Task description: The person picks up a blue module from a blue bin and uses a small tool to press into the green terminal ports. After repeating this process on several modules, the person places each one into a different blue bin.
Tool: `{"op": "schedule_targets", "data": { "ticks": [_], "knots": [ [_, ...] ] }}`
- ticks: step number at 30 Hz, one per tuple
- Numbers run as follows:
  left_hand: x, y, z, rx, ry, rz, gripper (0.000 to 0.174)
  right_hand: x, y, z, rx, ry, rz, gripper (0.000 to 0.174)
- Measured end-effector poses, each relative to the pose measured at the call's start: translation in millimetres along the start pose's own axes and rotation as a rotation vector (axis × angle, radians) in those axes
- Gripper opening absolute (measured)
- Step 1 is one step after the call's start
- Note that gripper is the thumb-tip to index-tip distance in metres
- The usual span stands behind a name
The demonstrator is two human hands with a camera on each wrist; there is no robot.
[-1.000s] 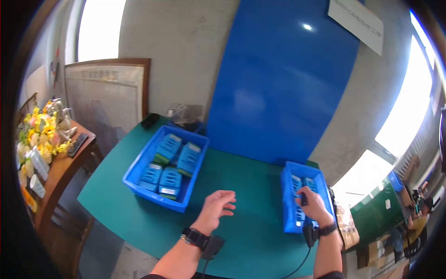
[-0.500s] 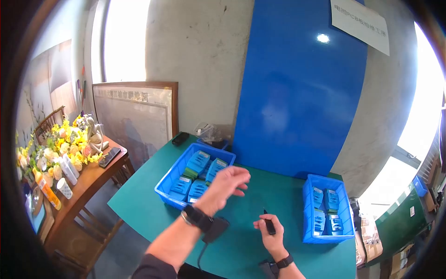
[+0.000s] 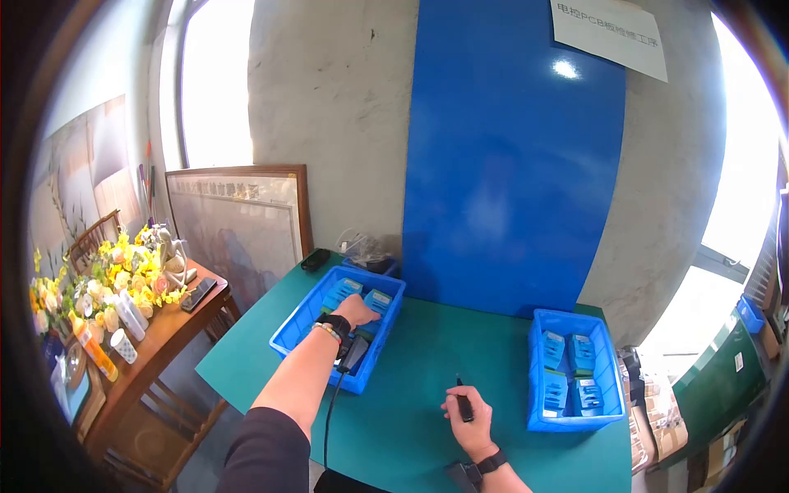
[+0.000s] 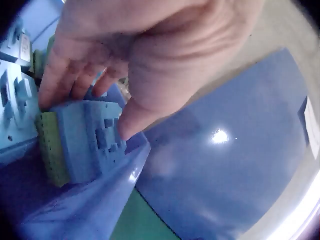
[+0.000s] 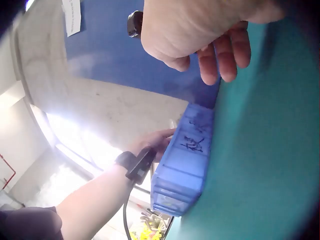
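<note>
My left hand [image 3: 356, 310] reaches into the left blue bin [image 3: 283, 338]. In the left wrist view, its thumb and fingers span a blue plastic module [image 4: 80, 142] with a green terminal strip [image 4: 53, 150], gripping it at opposite sides. More blue modules [image 4: 15, 107] lie beside it in the bin. Over the green table, my right hand [image 3: 477, 429] holds a black pen-shaped tool [image 3: 465, 406], its thin tip pointing away from me. In the right wrist view only the dark end of that tool [image 5: 135, 24] shows past the hand.
A second blue bin [image 3: 536, 411] with several blue modules [image 3: 583, 352] stands at the right of the green table [image 3: 411, 411]. Behind the left bin are a clear plastic bag [image 3: 367, 246] and a black object [image 3: 316, 260]. A blue panel [image 3: 509, 164] rises behind the table.
My left hand has gone from above the table into the left bin and onto a module. My right hand has left the right bin with the black tool and come to mid-table.
</note>
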State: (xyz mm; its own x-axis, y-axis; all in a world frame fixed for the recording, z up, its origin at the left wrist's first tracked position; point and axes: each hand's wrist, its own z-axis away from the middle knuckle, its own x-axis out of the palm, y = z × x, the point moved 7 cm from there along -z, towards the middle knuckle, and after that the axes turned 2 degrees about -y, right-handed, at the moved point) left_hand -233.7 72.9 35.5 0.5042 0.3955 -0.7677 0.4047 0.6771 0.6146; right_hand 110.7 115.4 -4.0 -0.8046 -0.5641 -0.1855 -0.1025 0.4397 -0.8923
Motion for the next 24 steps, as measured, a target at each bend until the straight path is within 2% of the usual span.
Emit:
{"op": "schedule_targets", "data": {
  "ticks": [4, 7, 10, 13, 16, 19, 20, 24],
  "knots": [
    [-20, 20, 32, 0.009, -0.019, 0.012, 0.063, 2, -1, 1, -0.078, -0.010, 0.037, 0.011],
    [-30, 23, 46, 0.069, -0.196, 0.621, 0.049, 1, -6, 2, -0.084, -0.002, 0.071, 0.011],
    [-32, 31, 73, 0.157, -0.261, 1.025, 0.037, 4, -14, 3, -0.145, 0.007, 0.138, 0.013],
    [8, 39, 100, 0.283, -0.495, 1.300, 0.042, 4, -26, 5, -0.217, 0.044, 0.191, 0.014],
    [69, 59, 141, 0.257, -0.804, 1.429, 0.049, -3, -16, 5, -0.106, 0.146, 0.147, 0.016],
    [118, 67, 153, 0.124, -0.919, 1.544, 0.048, -20, -16, 7, 0.074, 0.261, 0.022, 0.023],
    [130, 67, 152, 0.078, -0.924, 1.614, 0.045, -25, -15, 8, 0.064, 0.298, -0.050, 0.027],
    [159, 50, 137, -0.054, -0.777, 1.690, 0.043, -33, -14, 8, 0.061, 0.341, -0.145, 0.021]
  ]
}}
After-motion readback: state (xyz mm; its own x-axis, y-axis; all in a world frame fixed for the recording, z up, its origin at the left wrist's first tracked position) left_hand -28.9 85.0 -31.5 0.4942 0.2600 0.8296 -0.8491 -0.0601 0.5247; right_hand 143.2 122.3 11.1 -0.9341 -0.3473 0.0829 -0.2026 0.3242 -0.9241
